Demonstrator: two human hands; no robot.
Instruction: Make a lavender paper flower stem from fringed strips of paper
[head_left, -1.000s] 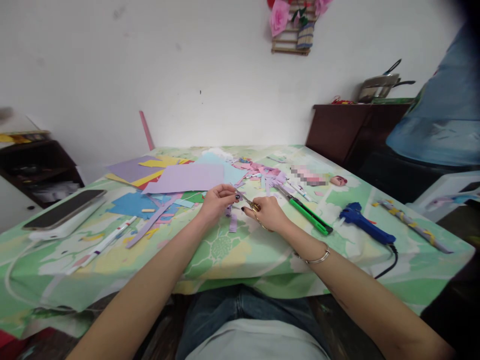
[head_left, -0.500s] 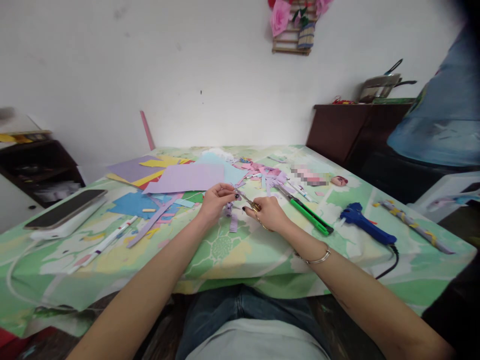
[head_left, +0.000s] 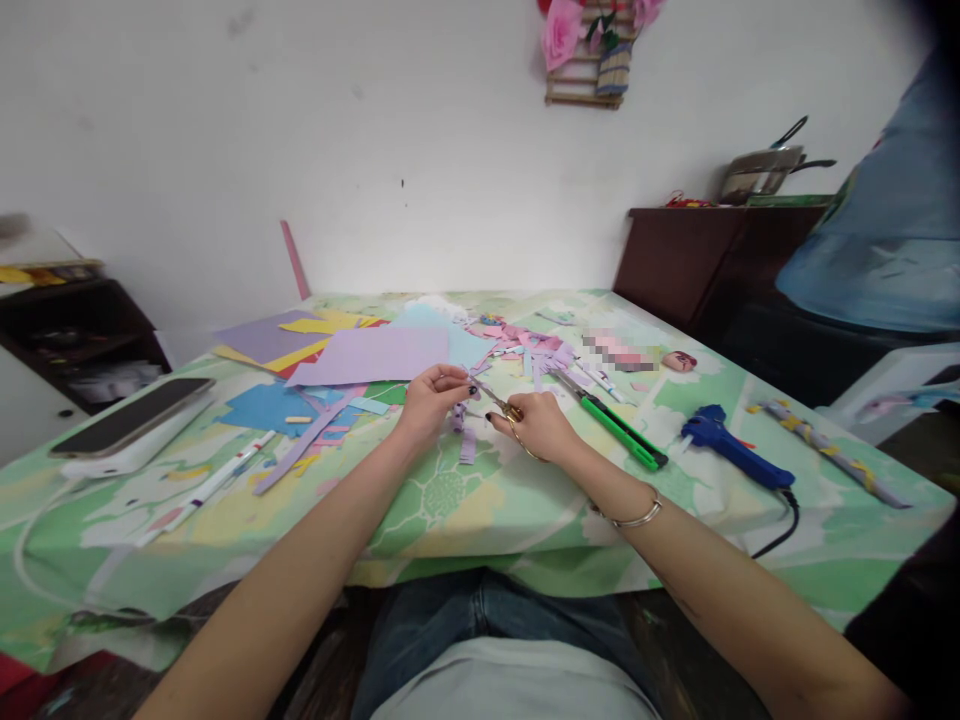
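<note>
My right hand [head_left: 541,424] is closed round the gold handles of a small pair of scissors [head_left: 511,411], whose blades point up and left toward my other hand. My left hand [head_left: 437,398] is closed in a pinch at the blade tips; a small piece of purple paper seems to be in its fingers, mostly hidden. Just below the fingertips, a fringed purple paper strip [head_left: 467,445] lies on or hangs over the tablecloth. A large lilac paper sheet [head_left: 371,356] lies behind my left hand.
Right of my hands are a green utility knife [head_left: 621,432], a blue glue gun [head_left: 735,450] with its cord and a wrapped stick [head_left: 832,452]. Pink and purple scraps [head_left: 525,345] lie behind. At left are blue paper [head_left: 262,411], markers [head_left: 214,485] and a phone [head_left: 133,417] on a white block.
Both hands stay in almost the same place, with the scissors still between them. The view has barely shifted.
</note>
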